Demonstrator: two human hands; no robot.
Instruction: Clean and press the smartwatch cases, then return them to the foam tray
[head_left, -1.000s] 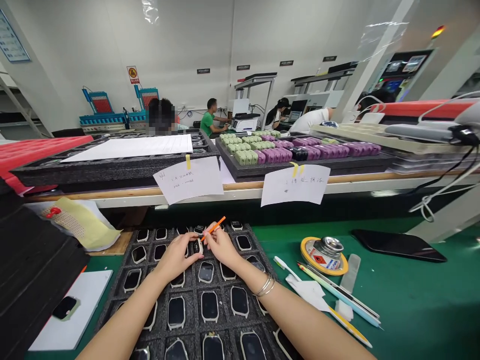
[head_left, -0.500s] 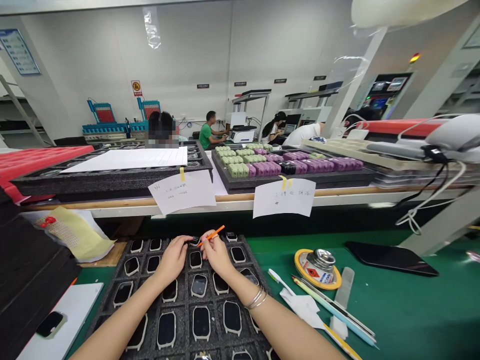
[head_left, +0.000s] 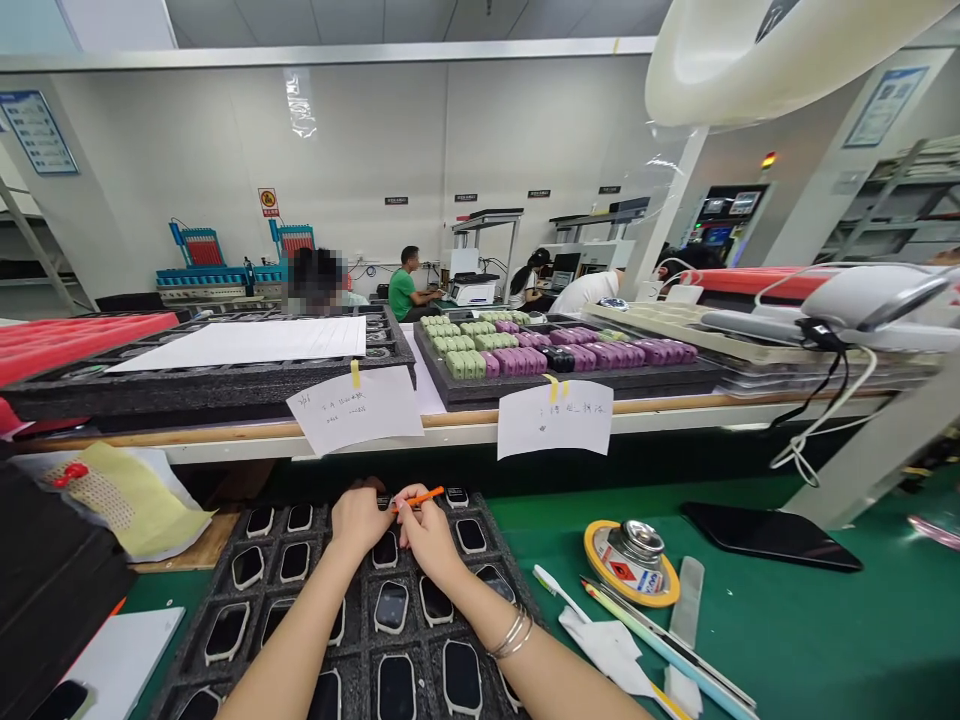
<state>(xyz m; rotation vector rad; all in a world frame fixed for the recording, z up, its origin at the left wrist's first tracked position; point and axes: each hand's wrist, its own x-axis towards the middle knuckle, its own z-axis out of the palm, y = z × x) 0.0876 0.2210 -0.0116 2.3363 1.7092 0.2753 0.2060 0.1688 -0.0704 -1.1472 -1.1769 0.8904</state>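
Observation:
My right hand [head_left: 429, 535] is closed in a pinch round a thin orange stick [head_left: 426, 498], which points up to the right. Close beside it, my left hand [head_left: 360, 517] is curled over the far row of a black foam tray [head_left: 360, 625], gripping a smartwatch [head_left: 384, 502]. Most of this watch and my left fingertips are hidden. Several more watches with pale frames and dark screens lie in the tray's compartments, such as a watch [head_left: 391, 606] below my hands and another watch [head_left: 471, 536] to the right.
To the right on the green mat lie a toothbrush [head_left: 559, 592], a white cloth [head_left: 604, 640], a metal-topped dispenser [head_left: 637, 560] and a black tablet-like slab [head_left: 772, 535]. A shelf edge [head_left: 457, 432] crosses above my hands, bearing a tray of green and purple pieces [head_left: 517, 360]. Co-workers sit beyond.
The view has tilted up, so the tray sits lower in the picture. My left hand has turned so its back covers its fingers; my right hand still holds the orange stick, now at a flatter angle.

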